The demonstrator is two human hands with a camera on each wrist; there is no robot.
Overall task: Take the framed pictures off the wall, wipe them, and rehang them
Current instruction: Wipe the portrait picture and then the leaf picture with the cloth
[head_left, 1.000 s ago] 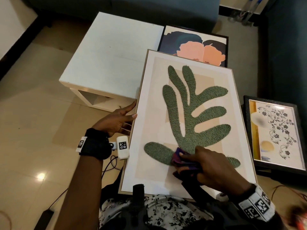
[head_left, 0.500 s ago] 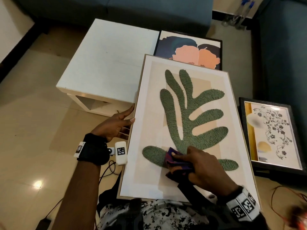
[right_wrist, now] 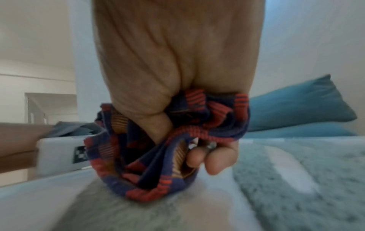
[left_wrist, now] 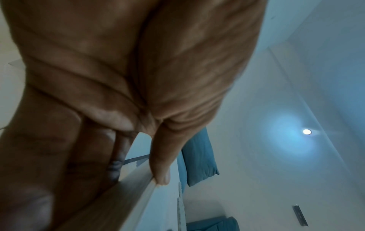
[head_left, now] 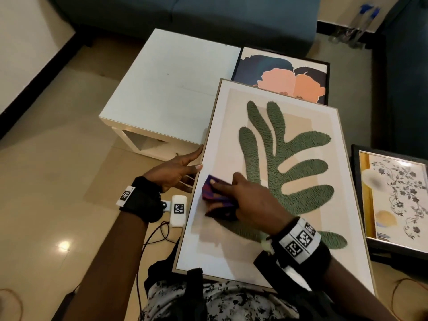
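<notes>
A large light-wood framed picture of a green leaf (head_left: 289, 154) lies tilted across my lap, its far end toward the white table. My left hand (head_left: 176, 170) holds its left edge: in the left wrist view the thumb (left_wrist: 160, 171) sits on the frame's rim (left_wrist: 126, 195) and the fingers run underneath. My right hand (head_left: 250, 200) grips a bunched blue-and-red striped cloth (head_left: 209, 193) and presses it on the glass near the left border. The right wrist view shows the cloth (right_wrist: 158, 156) wadded in the curled fingers (right_wrist: 213, 156) over the glass (right_wrist: 296, 179).
A white side table (head_left: 171, 89) stands at the upper left. A black-framed picture of two heads (head_left: 282, 75) lies beyond the leaf picture, and a black-framed floral picture (head_left: 393, 195) at the right. A blue sofa (head_left: 185, 15) is behind; cables (head_left: 159, 232) trail on the tiled floor.
My right hand has slid the cloth leftward across the glass, from the leaf's lower stem to near the left border. The left hand has kept its hold on the frame's edge.
</notes>
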